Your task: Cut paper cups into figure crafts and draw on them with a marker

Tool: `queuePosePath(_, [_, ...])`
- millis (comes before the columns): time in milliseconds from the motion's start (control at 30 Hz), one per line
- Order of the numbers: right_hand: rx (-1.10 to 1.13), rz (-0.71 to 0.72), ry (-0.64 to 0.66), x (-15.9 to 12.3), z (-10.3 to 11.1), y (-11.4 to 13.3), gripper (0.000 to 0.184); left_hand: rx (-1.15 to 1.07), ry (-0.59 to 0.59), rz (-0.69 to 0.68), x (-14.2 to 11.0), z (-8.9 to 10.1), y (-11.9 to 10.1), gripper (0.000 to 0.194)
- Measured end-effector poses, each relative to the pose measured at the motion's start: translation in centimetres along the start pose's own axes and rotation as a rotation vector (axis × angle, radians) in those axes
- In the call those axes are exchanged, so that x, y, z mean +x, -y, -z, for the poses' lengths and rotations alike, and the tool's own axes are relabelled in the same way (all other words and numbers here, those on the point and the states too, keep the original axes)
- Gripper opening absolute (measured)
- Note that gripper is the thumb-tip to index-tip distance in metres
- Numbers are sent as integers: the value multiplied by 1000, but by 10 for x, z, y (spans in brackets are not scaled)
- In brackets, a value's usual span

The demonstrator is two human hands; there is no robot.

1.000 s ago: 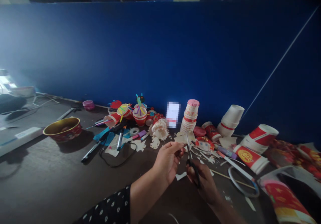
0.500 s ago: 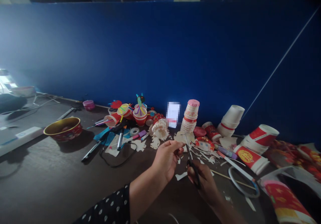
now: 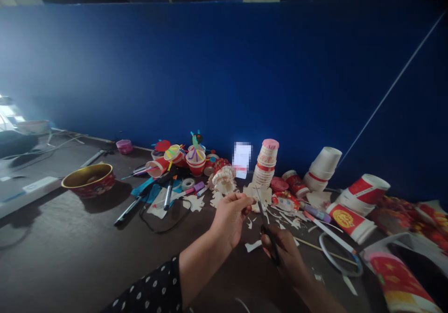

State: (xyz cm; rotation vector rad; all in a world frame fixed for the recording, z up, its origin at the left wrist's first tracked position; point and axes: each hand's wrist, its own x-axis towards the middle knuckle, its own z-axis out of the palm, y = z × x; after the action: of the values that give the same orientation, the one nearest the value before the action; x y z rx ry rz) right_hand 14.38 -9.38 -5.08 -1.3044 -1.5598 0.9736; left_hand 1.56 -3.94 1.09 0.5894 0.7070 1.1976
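My right hand (image 3: 289,254) is closed round the dark handles of a pair of scissors (image 3: 263,224), whose thin blades point up and away from me. Close to the blades, on their left, the fingertips of my left hand (image 3: 231,219) are pinched together. Whatever they hold is too small and too hidden to make out. Pale cut paper (image 3: 257,192) lies just beyond the scissor tips, with narrow white paper strips (image 3: 290,219) scattered to the right. A loose white scrap (image 3: 253,246) rests on the dark table between my wrists.
Behind stands a tall stack of paper cups (image 3: 265,168) by a blurred-out bright panel (image 3: 242,160). More red-and-white cups (image 3: 352,222) lie at right, near a ring of pale tubing (image 3: 324,247). Markers (image 3: 168,195), decorated cups (image 3: 195,163) and a gold-rimmed bowl (image 3: 89,187) are at left.
The scissor tips have swung slightly left, and the blades look closer together than a second ago. My left hand has shifted a little left, still pinched.
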Motion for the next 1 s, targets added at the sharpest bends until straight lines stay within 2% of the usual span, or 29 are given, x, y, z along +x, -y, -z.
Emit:
queuePosePath(167, [-58,14,-11,0,1,2,44,99,27,-64,-1,-1,-4,16])
queuePosePath(600, [7,2,13,0,0,-1,44,162,27,-76,4,2,-6,16])
queuePosePath(1000, [-37,19,4,0,0,4,46,245,19,-113,5,2,-11,11])
